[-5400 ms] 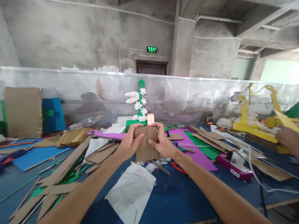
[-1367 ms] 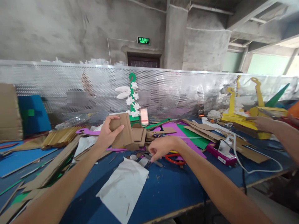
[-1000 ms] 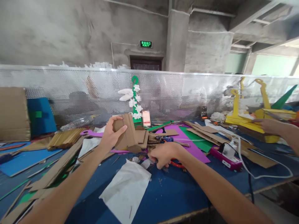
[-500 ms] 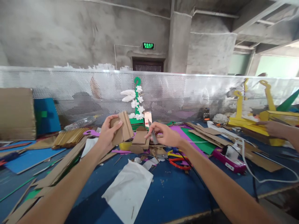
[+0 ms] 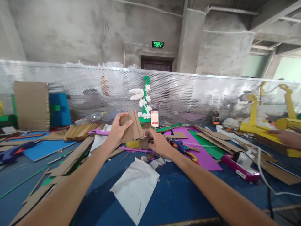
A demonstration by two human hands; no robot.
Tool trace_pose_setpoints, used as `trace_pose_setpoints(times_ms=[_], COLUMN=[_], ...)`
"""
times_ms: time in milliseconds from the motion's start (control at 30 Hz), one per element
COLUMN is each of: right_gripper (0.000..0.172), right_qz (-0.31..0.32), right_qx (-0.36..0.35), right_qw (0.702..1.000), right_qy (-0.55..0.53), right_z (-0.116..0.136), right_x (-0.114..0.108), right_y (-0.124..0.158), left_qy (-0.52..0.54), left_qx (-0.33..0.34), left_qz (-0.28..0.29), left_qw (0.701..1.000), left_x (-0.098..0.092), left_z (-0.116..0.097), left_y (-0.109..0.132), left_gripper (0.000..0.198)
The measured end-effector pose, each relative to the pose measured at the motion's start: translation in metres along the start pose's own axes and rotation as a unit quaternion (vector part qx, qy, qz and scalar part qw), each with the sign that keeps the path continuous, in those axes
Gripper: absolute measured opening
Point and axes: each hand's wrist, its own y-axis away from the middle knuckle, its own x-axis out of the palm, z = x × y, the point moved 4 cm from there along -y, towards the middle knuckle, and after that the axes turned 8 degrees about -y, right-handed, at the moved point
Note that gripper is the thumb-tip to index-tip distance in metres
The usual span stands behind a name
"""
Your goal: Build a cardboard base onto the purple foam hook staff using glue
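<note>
My left hand (image 5: 119, 129) is closed around a folded cardboard piece (image 5: 135, 125), held tilted above the clutter, with its ridged, layered side towards the right. Just right of it, my right hand (image 5: 157, 142) is closed on a thin grey blade (image 5: 147, 139); its handle, if any, is hidden in the fingers. The blade is close to the cardboard's lower right edge; whether they touch I cannot tell. Behind the hands stands a green hooked stand (image 5: 146, 81) with white flowers and white wing-like shapes. A lit phone (image 5: 154, 119) stands beside its base.
White paper (image 5: 135, 188) lies in front on the blue table (image 5: 183, 201). Cardboard strips (image 5: 70, 158) and a blue glue gun (image 5: 16, 152) are at left. Purple sheet (image 5: 209, 163) and a magenta power strip (image 5: 242, 169) lie right. Another person's hand (image 5: 287, 138) touches yellow pieces.
My right hand has moved left and lower with the blade, closer to the cardboard. My left hand still grips the cardboard. The camera has turned slightly left.
</note>
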Motion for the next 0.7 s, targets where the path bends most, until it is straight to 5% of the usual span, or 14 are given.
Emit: trace_pose_setpoints(times_ms=[467,700], right_gripper=[0.028,0.021], right_qz=[-0.012,-0.058], right_qx=[0.010,0.008], right_qw=[0.996,0.995], right_qy=[-0.090,-0.078], right_z=[-0.011,-0.008], right_x=[-0.005,-0.043], right_y=[-0.001,0.000], left_qy=[-0.084,-0.075], left_qx=[0.039,0.041], left_qz=[0.007,-0.004], left_qw=[0.996,0.996], left_x=[-0.002,-0.006], left_z=[-0.006,0.011], left_y=[0.001,-0.009], left_gripper=[0.039,0.043])
